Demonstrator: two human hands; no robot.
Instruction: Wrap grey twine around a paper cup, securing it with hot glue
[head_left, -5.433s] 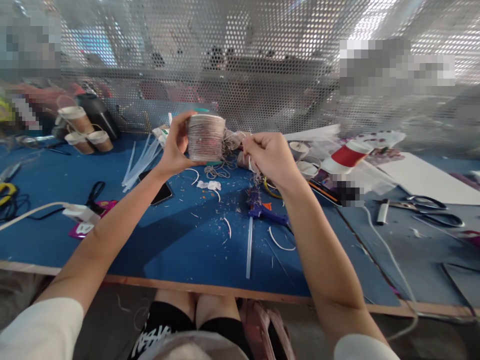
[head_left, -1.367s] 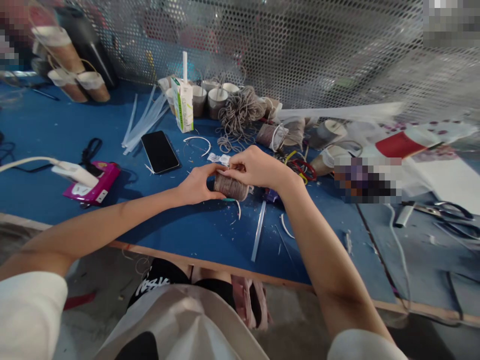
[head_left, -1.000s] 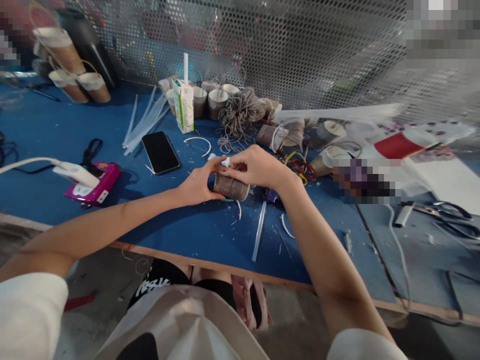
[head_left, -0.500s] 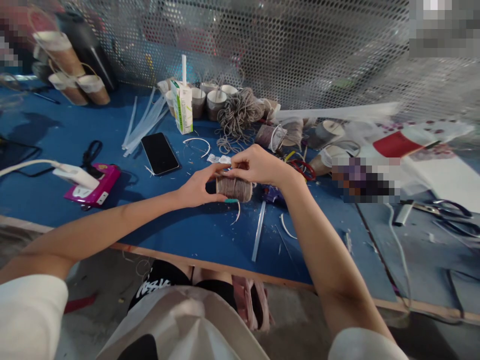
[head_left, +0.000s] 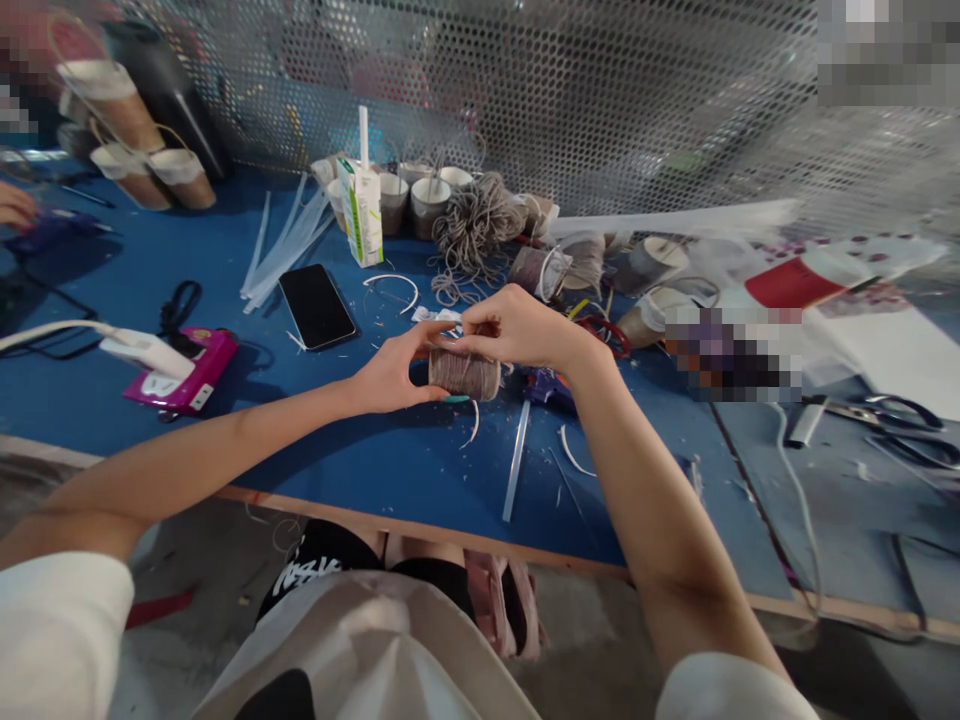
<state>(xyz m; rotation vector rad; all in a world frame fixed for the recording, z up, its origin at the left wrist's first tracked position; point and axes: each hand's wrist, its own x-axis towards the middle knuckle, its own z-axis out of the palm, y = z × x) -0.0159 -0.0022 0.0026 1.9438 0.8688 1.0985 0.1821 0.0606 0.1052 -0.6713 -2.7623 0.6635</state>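
Observation:
A small cup wrapped in grey-brown cord [head_left: 465,374] lies on its side above the blue table, at the middle of the view. My left hand [head_left: 397,370] grips it from the left, thumb below and fingers on top. The fingers of my right hand [head_left: 502,328] are pinched together at the cup's upper side; what they pinch is too small to make out. Right of the cup lies a dark blue tool [head_left: 551,389], partly behind my right forearm. A clear stick [head_left: 517,462] points from it towards the table's front edge.
A phone [head_left: 317,306] and a magenta power strip [head_left: 184,370] lie left. Behind are a drink carton [head_left: 361,212], several cups, tangled cord [head_left: 480,225] and a perforated metal screen [head_left: 525,100]. Scissors [head_left: 892,415] lie right. Another person's hand [head_left: 15,208] is at the far left.
Another person's hand and a dark blue object have come into view at the far left. The cup and my hands have barely shifted.

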